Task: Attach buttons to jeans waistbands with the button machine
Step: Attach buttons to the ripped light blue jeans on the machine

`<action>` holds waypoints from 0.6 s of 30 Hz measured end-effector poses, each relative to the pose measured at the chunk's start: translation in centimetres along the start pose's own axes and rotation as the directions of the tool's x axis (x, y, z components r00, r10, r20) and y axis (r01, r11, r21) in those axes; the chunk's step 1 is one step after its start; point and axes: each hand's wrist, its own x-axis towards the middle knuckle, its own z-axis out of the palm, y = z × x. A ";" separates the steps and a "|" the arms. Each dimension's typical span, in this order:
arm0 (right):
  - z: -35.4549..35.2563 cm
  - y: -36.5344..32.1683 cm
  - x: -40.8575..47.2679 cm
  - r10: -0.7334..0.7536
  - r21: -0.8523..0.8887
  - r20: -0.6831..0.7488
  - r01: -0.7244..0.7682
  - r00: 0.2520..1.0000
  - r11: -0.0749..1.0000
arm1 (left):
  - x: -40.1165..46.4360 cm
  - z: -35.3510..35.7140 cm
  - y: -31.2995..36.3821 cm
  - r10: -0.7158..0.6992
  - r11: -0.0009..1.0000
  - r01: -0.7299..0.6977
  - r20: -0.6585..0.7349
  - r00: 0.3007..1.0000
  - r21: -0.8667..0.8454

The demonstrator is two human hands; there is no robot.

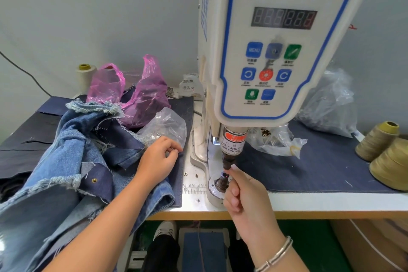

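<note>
Our right hand (239, 192) is up at the button machine (271, 46), thumb and forefinger pinched together right at the gap between the upper punch (229, 161) and the lower die (221, 180). We judge it is seating a small button part there, though the piece itself is too small to make out. Our left hand (157, 159) rests on the jeans (72, 157), fingers loosely curled, the tips pinching what looks like a small metal piece beside the clear bag (164, 126).

We judge this to be the loading step of one cycle. No waistband lies under the punch yet; the jeans are heaped on the left of the table (309, 202), well apart from the die. One brass stud (94, 180) already shows on a dark denim panel near the frayed edge, so some hardware seems to be set on that garment. What is left: bring the waistband over the die, press, and repeat for whatever remains in the heap. The blue foot pedal (204, 247) sits under the table, with a shoe just beside it.

As for containers, the clear bag by our left hand holds small metal pieces. A second clear bag (276, 139), right of the machine, holds darker ones. A larger clear bag (329, 106) sits behind it; its contents we cannot tell. The two pink bags (141, 95) hold something dark and unclear.
</note>
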 end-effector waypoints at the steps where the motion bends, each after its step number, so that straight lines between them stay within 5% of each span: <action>1: 0.0 0.0 -0.1 0.009 -0.003 0.000 -0.009 1.000 1.000 | 0.0 0.0 0.0 0.002 1.000 -0.002 0.000 1.000 -0.001; 12: 0.6 -0.3 -1.4 0.272 0.375 0.084 -0.283 0.959 0.883 | 0.0 0.0 0.0 0.004 1.000 -0.004 0.004 1.000 -0.001; 18: 1.2 -0.4 -1.9 0.274 0.276 0.022 -0.270 0.961 0.923 | 0.0 0.0 0.0 0.010 1.000 -0.010 0.001 1.000 0.000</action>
